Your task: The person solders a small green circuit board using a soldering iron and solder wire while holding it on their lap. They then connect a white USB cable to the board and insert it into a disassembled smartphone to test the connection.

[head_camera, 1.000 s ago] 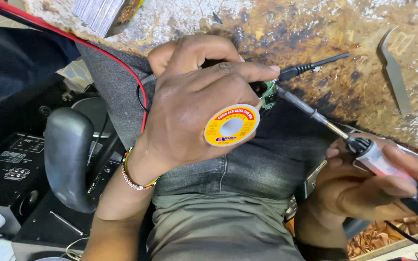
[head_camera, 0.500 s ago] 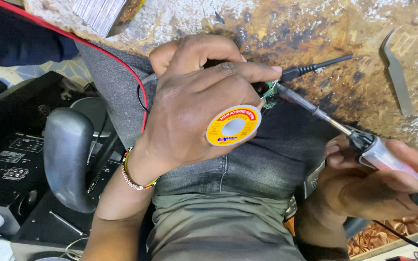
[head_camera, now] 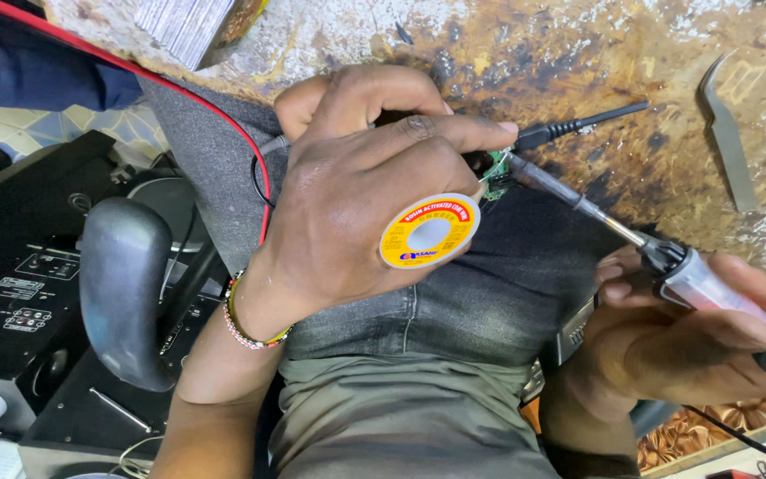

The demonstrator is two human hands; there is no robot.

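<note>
Green circuit board (head_camera: 496,180): mostly hidden under left hand (head_camera: 356,204), whose fingers clasp it and a round yellow solder spool (head_camera: 428,231).
Right hand (head_camera: 693,333): fingers wrapped around grey-handled soldering iron (head_camera: 667,262), handle end cut off.

Close head-worn view, facing down

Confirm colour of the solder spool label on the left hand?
Yellow with a red band and a pale centre, on the solder spool at the left hand; the head view shows it.
</note>
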